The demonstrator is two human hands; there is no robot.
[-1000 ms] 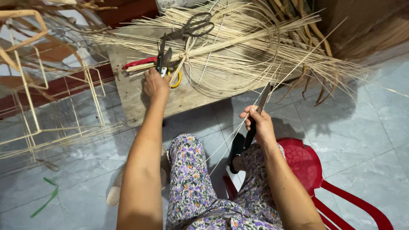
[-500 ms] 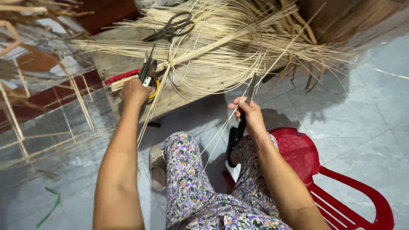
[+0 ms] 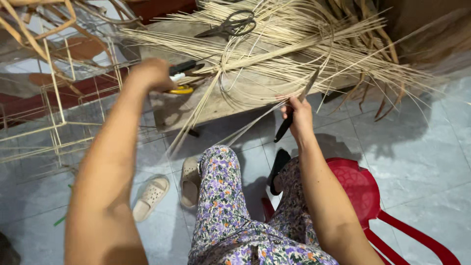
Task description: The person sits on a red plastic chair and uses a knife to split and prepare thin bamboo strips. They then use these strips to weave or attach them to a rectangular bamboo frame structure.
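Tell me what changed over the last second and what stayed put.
The left hand lifted off the tools by the yellow-handled pliers and now hovers raised over the bench edge, gripping thin strips. The right hand kept its grip on the dark-handled knife and strips, close to the wooden bench. The scissors and the strip pile stayed put.

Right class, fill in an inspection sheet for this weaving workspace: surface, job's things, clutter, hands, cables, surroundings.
Surface: low wooden bench, strewn with material.
Job's things: pile of thin bamboo strips; dark-handled knife.
Clutter: scissors on the pile; yellow-handled tool at the bench edge.
Hands: left hand by the yellow-handled tool; right hand grips the knife and some strips.
Cables: nothing seen.
Surroundings: tiled floor, red plastic chair, beige sandals, bamboo frames to the left.
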